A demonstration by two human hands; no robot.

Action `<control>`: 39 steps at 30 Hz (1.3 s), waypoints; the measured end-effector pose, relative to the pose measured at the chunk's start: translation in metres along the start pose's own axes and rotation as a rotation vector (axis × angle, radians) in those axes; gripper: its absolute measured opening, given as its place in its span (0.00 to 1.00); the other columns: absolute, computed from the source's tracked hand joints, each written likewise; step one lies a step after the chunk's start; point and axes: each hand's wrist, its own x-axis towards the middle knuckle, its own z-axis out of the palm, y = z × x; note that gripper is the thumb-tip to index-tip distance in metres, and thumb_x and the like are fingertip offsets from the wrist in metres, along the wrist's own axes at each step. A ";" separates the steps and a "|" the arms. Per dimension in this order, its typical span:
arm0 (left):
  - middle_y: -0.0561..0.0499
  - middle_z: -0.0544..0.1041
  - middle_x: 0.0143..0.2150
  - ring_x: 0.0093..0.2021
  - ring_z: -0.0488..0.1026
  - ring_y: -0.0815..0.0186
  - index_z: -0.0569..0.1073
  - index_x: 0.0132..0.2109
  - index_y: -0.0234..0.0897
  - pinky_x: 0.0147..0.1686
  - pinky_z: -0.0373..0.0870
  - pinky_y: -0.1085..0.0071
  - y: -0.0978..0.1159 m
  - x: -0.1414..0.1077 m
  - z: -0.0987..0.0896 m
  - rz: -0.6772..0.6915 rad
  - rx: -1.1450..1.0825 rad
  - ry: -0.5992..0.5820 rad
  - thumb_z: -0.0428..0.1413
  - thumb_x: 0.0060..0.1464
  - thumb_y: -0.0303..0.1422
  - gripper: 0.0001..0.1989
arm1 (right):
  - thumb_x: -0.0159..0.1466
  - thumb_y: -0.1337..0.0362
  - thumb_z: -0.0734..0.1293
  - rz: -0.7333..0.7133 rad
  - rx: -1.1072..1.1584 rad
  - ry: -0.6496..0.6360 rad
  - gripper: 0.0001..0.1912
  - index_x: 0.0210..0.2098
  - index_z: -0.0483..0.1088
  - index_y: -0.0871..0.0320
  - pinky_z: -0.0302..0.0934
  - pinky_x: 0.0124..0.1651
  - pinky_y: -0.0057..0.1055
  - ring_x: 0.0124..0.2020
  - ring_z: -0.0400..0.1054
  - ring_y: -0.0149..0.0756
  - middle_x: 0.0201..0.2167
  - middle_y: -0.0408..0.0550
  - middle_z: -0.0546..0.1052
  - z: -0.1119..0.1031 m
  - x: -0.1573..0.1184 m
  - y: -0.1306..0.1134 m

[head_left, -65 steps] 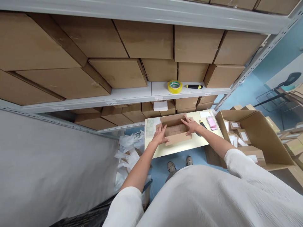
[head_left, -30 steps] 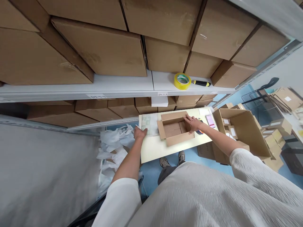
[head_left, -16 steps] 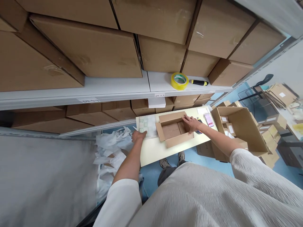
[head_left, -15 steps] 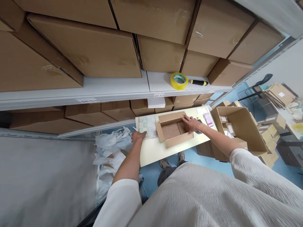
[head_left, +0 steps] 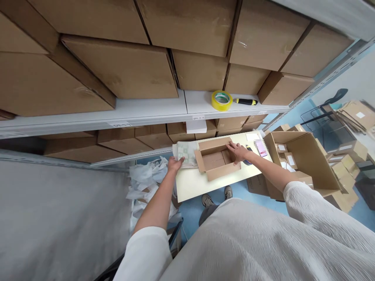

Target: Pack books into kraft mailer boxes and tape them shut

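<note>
While pinching the left edge of a flat, pale packet (head_left: 187,152) in the left hand (head_left: 175,164), with the thumb laid on top and the other fingers largely hidden, clasps the right end of an open box (head_left: 224,171) with the right hand (head_left: 240,153), fingers spread toward the far wall and thumb at the near one. Extends rightward from the left thumb, over the left part of the table (head_left: 190,187), toward the box. Looks green-patterned on top; too unclear to tell the run of its long axis. Just beyond, on the same table, lies mouth-up and empty, long axis running left to right and slightly askew, with the left end flap folded outward beside the packet; cannot tell whether touching or overlapping. Left hand nearer the packet, right hand nearer the box. Farther right, past the right fingers, comes a pink-screened phone (head_left: 261,148).
</note>
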 end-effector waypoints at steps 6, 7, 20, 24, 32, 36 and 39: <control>0.42 0.84 0.50 0.54 0.81 0.49 0.72 0.60 0.36 0.59 0.77 0.54 0.018 -0.035 -0.067 -0.005 -0.021 0.235 0.61 0.58 0.38 0.24 | 0.43 0.36 0.84 -0.036 -0.005 0.033 0.84 0.84 0.34 0.46 0.54 0.72 0.69 0.76 0.48 0.79 0.85 0.57 0.33 0.005 0.008 0.003; 0.43 0.83 0.49 0.53 0.82 0.50 0.72 0.60 0.37 0.58 0.78 0.55 0.022 -0.042 -0.082 0.024 -0.021 0.262 0.61 0.58 0.39 0.24 | 0.43 0.35 0.83 -0.045 -0.001 0.041 0.83 0.84 0.35 0.45 0.55 0.72 0.69 0.76 0.48 0.79 0.85 0.57 0.33 0.006 0.010 0.004; 0.47 0.81 0.57 0.57 0.77 0.55 0.72 0.60 0.37 0.59 0.76 0.62 0.132 -0.116 -0.094 0.547 -0.071 0.054 0.58 0.60 0.38 0.23 | 0.46 0.38 0.83 -0.133 0.039 0.088 0.87 0.83 0.23 0.47 0.54 0.72 0.63 0.75 0.51 0.73 0.85 0.60 0.35 0.002 0.004 0.011; 0.47 0.82 0.55 0.55 0.79 0.53 0.73 0.61 0.40 0.59 0.75 0.58 0.150 -0.107 -0.030 0.567 0.053 -0.113 0.58 0.59 0.36 0.23 | 0.49 0.44 0.84 -0.151 0.132 0.129 0.86 0.82 0.18 0.49 0.54 0.72 0.60 0.74 0.54 0.70 0.84 0.61 0.38 0.007 0.000 0.020; 0.46 0.82 0.56 0.58 0.78 0.50 0.77 0.56 0.41 0.60 0.74 0.58 0.158 -0.056 0.021 0.618 0.192 -0.448 0.63 0.51 0.44 0.26 | 0.47 0.51 0.87 -0.212 0.373 0.303 0.89 0.81 0.16 0.44 0.48 0.75 0.61 0.80 0.45 0.69 0.84 0.62 0.34 0.043 0.006 0.034; 0.45 0.83 0.55 0.55 0.79 0.51 0.76 0.53 0.40 0.58 0.75 0.59 0.154 -0.042 0.037 0.638 0.199 -0.605 0.64 0.49 0.45 0.26 | 0.48 0.51 0.87 -0.217 0.380 0.297 0.86 0.82 0.20 0.40 0.46 0.77 0.61 0.81 0.43 0.70 0.84 0.60 0.29 0.050 0.006 0.039; 0.45 0.83 0.54 0.54 0.79 0.51 0.77 0.54 0.40 0.58 0.74 0.56 0.146 -0.045 0.050 0.596 0.270 -0.576 0.62 0.53 0.42 0.22 | 0.47 0.52 0.88 -0.208 0.367 0.279 0.86 0.83 0.24 0.39 0.49 0.76 0.62 0.81 0.44 0.73 0.84 0.61 0.29 0.048 0.006 0.039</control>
